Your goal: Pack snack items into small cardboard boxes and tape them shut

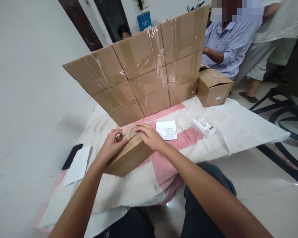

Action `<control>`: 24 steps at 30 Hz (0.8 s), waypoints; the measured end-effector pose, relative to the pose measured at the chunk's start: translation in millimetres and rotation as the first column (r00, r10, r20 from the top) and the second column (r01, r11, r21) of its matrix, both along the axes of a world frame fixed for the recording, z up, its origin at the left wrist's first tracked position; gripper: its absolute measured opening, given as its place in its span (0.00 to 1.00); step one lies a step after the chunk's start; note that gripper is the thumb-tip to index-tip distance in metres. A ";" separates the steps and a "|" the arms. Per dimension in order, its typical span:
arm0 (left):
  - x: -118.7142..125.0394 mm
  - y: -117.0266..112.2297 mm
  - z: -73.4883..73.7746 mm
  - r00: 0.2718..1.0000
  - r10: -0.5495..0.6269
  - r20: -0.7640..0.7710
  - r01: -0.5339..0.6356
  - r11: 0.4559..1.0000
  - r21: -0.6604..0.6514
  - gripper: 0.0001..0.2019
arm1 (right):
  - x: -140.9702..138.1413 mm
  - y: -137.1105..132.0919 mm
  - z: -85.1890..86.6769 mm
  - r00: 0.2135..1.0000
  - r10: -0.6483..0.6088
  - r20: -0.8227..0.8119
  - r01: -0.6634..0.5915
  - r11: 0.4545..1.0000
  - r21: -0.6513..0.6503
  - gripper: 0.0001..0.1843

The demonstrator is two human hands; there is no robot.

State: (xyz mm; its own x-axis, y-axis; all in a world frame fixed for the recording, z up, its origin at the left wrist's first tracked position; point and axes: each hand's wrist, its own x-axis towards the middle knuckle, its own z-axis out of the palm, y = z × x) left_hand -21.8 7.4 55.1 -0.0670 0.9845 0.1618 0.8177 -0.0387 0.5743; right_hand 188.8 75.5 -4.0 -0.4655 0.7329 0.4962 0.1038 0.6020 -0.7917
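Observation:
A small brown cardboard box (130, 158) lies on the cloth-covered table in front of me, its top crossed by a curved, dark dashed line around a flap. My left hand (113, 143) is on the left part of the box top, thumb and fingers bent in at the flap's edge. From the other side, my right hand (149, 135) has its fingers curled over the flap, close to the left fingertips. What lies under the fingertips is partly hidden. Just right of the box is a white sheet (167, 130) with small blue rectangles drawn on it.
A taped cardboard partition (149, 82) stands across the table behind the box. To the right are a white tape dispenser (203, 127) and another carton (215, 86). A white paper (78, 165) partly covers a black flat object (72, 157) at left. A person in a blue shirt (228, 46) sits beyond.

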 end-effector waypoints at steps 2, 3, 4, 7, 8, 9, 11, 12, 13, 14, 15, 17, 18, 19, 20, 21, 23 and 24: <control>1.5 -0.5 -0.2 1.000 0.000 0.009 0.000 1.000 -0.010 0.17 | 0.8 0.0 0.0 1.000 0.004 0.003 -0.005 1.000 0.003 0.19; 2.2 -0.6 0.0 1.000 -0.001 0.012 0.002 1.000 -0.017 0.17 | 1.2 -0.1 0.3 1.000 0.006 0.003 -0.006 1.000 0.003 0.19; 2.8 -0.6 0.2 1.000 0.000 0.014 0.000 1.000 -0.022 0.17 | 1.5 -0.2 0.6 1.000 0.009 0.003 -0.009 1.000 0.003 0.19; 2.8 0.3 -0.6 1.000 0.017 0.003 -0.017 1.000 -0.019 0.18 | 2.0 -0.3 1.1 1.000 0.013 0.002 -0.013 1.000 0.000 0.19; 2.6 0.6 -1.3 1.000 0.028 -0.005 -0.028 0.999 -0.019 0.18 | 2.1 -0.3 1.1 1.000 0.013 0.002 -0.013 1.000 -0.002 0.19; 2.4 0.8 -2.1 0.999 0.040 -0.015 -0.040 0.999 -0.022 0.19 | 2.2 -0.2 1.1 1.000 0.014 0.002 -0.014 1.000 -0.004 0.19; 2.1 0.8 -3.5 0.997 0.069 -0.031 -0.070 0.997 -0.039 0.19 | 2.7 -0.2 1.2 1.000 0.014 0.003 -0.014 1.000 -0.008 0.19; 2.0 0.5 -3.9 0.996 0.084 -0.035 -0.085 0.995 -0.050 0.20 | 3.1 -0.3 1.4 1.000 0.016 0.004 -0.016 1.000 -0.009 0.19; 2.0 0.2 -4.0 0.994 0.099 -0.037 -0.101 0.993 -0.059 0.22 | 3.6 -0.4 1.7 1.000 0.017 0.006 -0.017 1.000 -0.008 0.19; 2.0 -0.2 -3.7 0.993 0.115 -0.038 -0.117 0.991 -0.065 0.25 | 4.2 -0.7 2.1 1.000 0.019 0.009 -0.019 1.000 -0.007 0.20; 2.0 -0.4 -3.0 0.991 0.128 -0.041 -0.131 0.989 -0.070 0.29 | 4.8 -0.9 2.4 1.000 0.021 0.013 -0.021 1.000 -0.006 0.20; 2.2 -0.6 -1.0 0.989 0.129 -0.066 -0.135 0.986 -0.093 0.36 | 6.1 -1.4 3.1 0.999 0.026 0.021 -0.026 1.000 -0.002 0.20; 2.4 -0.6 0.2 0.990 0.118 -0.084 -0.126 0.986 -0.110 0.37 | 6.7 -1.6 3.3 0.999 0.028 0.025 -0.028 1.000 -0.001 0.20; 2.9 -0.7 1.3 0.990 0.102 -0.101 -0.114 0.985 -0.128 0.35 | 7.2 -1.6 3.4 0.999 0.030 0.029 -0.029 1.000 -0.001 0.20; 3.4 -0.9 2.3 0.990 0.084 -0.115 -0.101 0.985 -0.143 0.33 | 7.8 -1.6 3.6 0.999 0.031 0.033 -0.032 1.000 0.000 0.20; 4.1 -1.3 3.0 0.990 0.073 -0.125 -0.092 0.984 -0.153 0.31 | 8.3 -1.6 3.8 0.999 0.034 0.038 -0.034 0.999 0.000 0.20; 5.7 -2.5 3.6 0.989 0.072 -0.132 -0.092 0.984 -0.155 0.30 | 9.4 -1.6 4.6 0.998 0.040 0.047 -0.040 0.999 -0.001 0.20; 6.4 -3.2 3.6 0.988 0.074 -0.136 -0.095 0.983 -0.155 0.30 | 10.1 -1.9 5.2 0.998 0.043 0.051 -0.043 0.999 -0.003 0.20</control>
State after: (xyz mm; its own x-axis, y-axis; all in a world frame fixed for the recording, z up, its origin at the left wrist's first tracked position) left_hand -15.3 4.3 58.7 -0.1401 0.9900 0.0153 0.8817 0.1178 0.4568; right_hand 198.9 73.6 1.2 -0.5216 0.7123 0.4696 0.1182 0.6054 -0.7871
